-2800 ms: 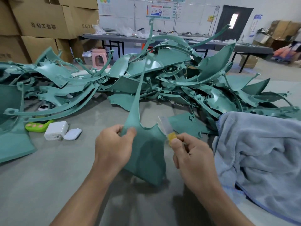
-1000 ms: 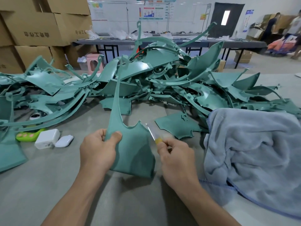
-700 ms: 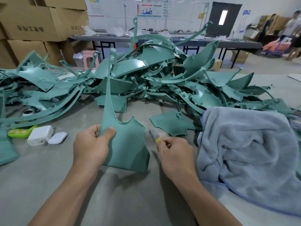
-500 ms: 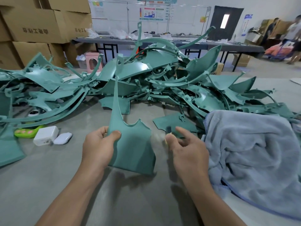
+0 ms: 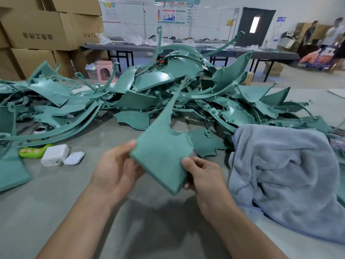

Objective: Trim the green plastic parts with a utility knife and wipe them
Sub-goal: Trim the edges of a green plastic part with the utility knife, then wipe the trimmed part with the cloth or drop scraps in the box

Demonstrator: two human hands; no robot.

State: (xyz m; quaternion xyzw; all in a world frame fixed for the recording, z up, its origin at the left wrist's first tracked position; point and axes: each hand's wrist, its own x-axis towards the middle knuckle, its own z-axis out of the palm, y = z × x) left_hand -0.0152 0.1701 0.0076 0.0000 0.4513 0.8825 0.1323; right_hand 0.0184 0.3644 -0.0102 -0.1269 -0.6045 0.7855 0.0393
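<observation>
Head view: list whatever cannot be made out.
All in the head view:
- Utility knife: none visible; right hand curls behind the green plastic part, fingers mostly hidden.
- Left hand: fingers hidden behind that part too.
- Wall posters: text too small.
- People at far right: blurred.
- Grey towel: cut by the right edge.

The flat green plastic part [image 5: 162, 152], thin tail pointing away, is held tilted before the green pile [image 5: 141, 101].

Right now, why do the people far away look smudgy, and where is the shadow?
In the head view, the people at the far right are small and blurred; the held green part looks sharp, though its thin tip smears; its soft shadow lies on the table below; the wide lens bends the edges.
</observation>
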